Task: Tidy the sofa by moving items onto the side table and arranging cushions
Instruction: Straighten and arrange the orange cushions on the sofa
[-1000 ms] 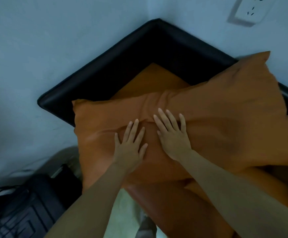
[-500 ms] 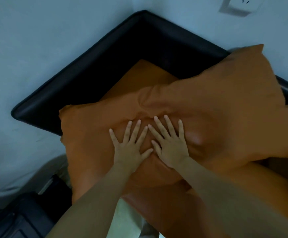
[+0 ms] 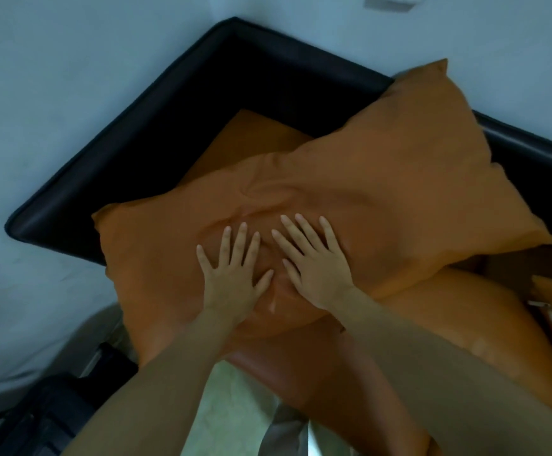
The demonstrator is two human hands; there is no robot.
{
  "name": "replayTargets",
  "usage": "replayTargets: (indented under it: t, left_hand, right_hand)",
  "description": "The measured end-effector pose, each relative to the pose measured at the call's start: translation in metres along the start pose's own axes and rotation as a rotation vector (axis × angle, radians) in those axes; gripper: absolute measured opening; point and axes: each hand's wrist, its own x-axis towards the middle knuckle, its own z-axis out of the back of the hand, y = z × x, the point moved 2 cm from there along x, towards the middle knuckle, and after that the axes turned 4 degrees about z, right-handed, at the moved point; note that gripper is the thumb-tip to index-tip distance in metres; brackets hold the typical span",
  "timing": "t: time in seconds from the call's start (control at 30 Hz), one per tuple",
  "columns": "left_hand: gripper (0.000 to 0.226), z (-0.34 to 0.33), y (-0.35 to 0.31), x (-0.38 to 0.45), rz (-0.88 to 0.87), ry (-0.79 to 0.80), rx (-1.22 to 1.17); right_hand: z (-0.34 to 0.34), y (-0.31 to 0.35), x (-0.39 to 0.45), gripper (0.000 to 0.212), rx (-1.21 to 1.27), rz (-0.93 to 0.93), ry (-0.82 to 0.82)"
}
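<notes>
Cushion [image 3: 383,192] under both flat hands, against black sofa corner [image 3: 176,97].

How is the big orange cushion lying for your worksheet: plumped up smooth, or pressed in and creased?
Pressed in and creased. Both the left hand and right hand lie flat on the orange cushion, with a dent round them and wrinkles just beyond the fingertips.

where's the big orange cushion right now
In the head view the big orange cushion lies across the middle of the frame, in the corner of the black sofa frame, with the left hand and right hand pressing flat on it.
</notes>
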Motion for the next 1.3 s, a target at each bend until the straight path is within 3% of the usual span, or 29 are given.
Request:
replayTargets:
  t: [0.23,0.43,0.7,0.83,1.07,1.3]
  left_hand:
    - [0.062,-0.001,-0.065,-0.044,-0.125,-0.043,-0.054]
    - [0.064,-0.003,-0.154,-0.074,-0.200,-0.008,-0.090]
    - [0.070,-0.017,-0.246,-0.101,-0.385,0.057,-0.021]
    - [0.086,-0.032,-0.283,-0.102,-0.510,0.061,-0.052]
    - [0.116,-0.080,-0.326,-0.086,-0.622,0.113,0.057]
    - [0.135,-0.113,-0.344,-0.063,-0.639,0.022,0.188]
  right_hand:
    - [0.004,-0.025,-0.104,0.054,-0.018,-0.016,0.055]
    - [0.007,-0.046,-0.173,0.055,0.081,-0.167,0.071]
    - [-0.001,-0.102,-0.278,0.056,0.096,-0.325,0.192]
    - [-0.016,-0.123,-0.319,0.061,0.112,-0.394,0.248]
    - [-0.056,-0.147,-0.351,0.105,0.073,-0.404,0.227]
    - [-0.095,-0.160,-0.339,0.129,-0.034,-0.407,0.211]
